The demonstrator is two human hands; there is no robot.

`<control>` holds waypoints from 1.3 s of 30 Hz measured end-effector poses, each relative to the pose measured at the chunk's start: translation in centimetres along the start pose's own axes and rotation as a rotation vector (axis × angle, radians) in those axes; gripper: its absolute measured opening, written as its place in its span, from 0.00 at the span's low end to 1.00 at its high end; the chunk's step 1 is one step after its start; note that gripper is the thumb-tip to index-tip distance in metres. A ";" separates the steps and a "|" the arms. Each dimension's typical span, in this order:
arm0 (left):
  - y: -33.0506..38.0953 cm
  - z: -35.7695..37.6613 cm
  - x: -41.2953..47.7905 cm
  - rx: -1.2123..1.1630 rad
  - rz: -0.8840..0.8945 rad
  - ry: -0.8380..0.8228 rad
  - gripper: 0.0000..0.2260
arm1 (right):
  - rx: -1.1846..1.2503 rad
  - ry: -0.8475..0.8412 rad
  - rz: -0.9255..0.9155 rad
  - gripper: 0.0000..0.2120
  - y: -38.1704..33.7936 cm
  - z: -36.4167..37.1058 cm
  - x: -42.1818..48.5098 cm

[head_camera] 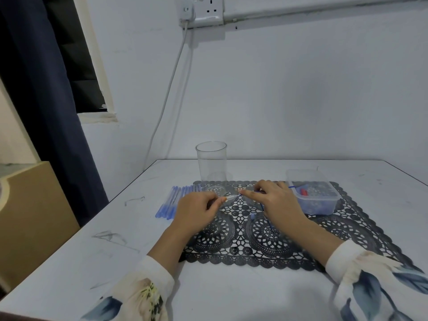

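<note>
My left hand [199, 210] pinches a clear pen barrel [230, 197] over the black lace mat [347, 230]. My right hand [275, 200] pinches a thin blue ink refill [262, 206] at the barrel's open end, and the refill trails down toward me. A small blue pen cap [253, 216] lies on the mat between my wrists. A row of several blue capped pens [172, 201] lies at the mat's left edge.
A tall clear plastic cup [212, 163] stands at the mat's far edge. A clear plastic box [312, 193] with blue and red pen parts sits right of my right hand. A white cable [169, 89] hangs from a wall socket [201, 10].
</note>
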State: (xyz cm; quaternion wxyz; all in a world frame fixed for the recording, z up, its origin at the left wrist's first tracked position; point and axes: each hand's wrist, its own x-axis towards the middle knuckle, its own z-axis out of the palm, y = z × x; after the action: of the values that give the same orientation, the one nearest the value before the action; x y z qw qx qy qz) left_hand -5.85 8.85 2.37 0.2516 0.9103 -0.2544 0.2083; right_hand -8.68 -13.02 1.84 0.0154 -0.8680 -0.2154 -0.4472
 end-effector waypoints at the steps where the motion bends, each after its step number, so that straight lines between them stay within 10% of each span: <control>1: 0.0 0.0 0.0 -0.002 0.004 -0.002 0.16 | -0.001 -0.001 -0.008 0.30 -0.1 0.0 0.0; 13: 0.7 0.0 -0.2 0.036 0.040 -0.003 0.16 | 0.073 -0.125 0.038 0.30 -1.0 0.4 -0.1; 19: 0.9 -0.1 -0.2 0.055 0.051 -0.006 0.16 | 0.080 -0.066 0.244 0.13 -1.6 -0.1 0.0; 39: 1.3 -0.1 -0.3 0.026 0.067 -0.015 0.15 | 0.133 -0.273 0.303 0.20 -2.0 -0.5 0.0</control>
State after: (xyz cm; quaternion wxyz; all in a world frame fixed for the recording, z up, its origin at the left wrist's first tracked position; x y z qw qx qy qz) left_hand -6.88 8.05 2.73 0.2306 0.9059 -0.2841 0.2130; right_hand -9.79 -11.29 1.81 0.1103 -0.9400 -0.1117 -0.3029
